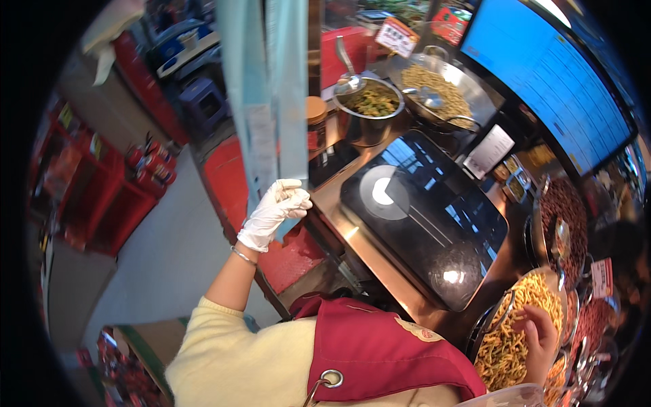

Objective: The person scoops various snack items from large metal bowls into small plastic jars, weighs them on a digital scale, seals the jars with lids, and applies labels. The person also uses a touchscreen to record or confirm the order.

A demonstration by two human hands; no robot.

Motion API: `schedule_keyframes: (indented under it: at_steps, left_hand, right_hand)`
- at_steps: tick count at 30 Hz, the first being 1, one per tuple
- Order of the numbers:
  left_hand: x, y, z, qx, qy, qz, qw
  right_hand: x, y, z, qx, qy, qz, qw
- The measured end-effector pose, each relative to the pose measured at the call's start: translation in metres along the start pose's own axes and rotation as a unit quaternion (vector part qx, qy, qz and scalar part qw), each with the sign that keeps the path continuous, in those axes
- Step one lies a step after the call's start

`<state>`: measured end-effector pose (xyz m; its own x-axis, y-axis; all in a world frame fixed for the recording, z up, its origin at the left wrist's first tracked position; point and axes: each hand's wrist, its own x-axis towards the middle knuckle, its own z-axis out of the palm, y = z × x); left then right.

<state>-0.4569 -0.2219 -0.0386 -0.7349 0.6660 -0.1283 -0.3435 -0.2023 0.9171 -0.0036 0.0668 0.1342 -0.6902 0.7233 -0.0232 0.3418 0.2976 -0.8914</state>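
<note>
My left hand [277, 211], in a white disposable glove with a bracelet at the wrist, has its fingers curled around the lower part of a translucent blue plastic strip curtain [290, 117]. Just right of it lies a black glass-topped double induction cooker [422, 224] on a copper-toned counter [379, 264]. At the lower right my bare right hand [540, 330] hovers over or touches a pan of yellow fried strips [501, 351]; contact cannot be made out. Its thumb and fingers are apart, with nothing visible between them.
Beyond the cooker stand a steel pot with a ladle [374, 104] and a wok of pale food [437, 91]. A large blue-lit screen [549, 76] rises at upper right. A pan of dark red pieces [562, 224] stands right. Fire extinguishers [155, 163] sit left in red cabinets.
</note>
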Motion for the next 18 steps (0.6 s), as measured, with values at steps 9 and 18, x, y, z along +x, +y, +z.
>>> schedule_keyframes:
  at_steps: [9,18]
  left_hand:
    - [-0.138,0.066,0.009,-0.177,-0.055,0.032,0.982]
    - [-0.182,0.033,-0.077,0.514,0.195,0.159,0.820]
  right_hand:
    - [0.006,0.003,-0.020,-0.116,0.039,-0.030,0.992]
    - [0.004,-0.012,0.062,-0.094,0.005,-0.042,0.995]
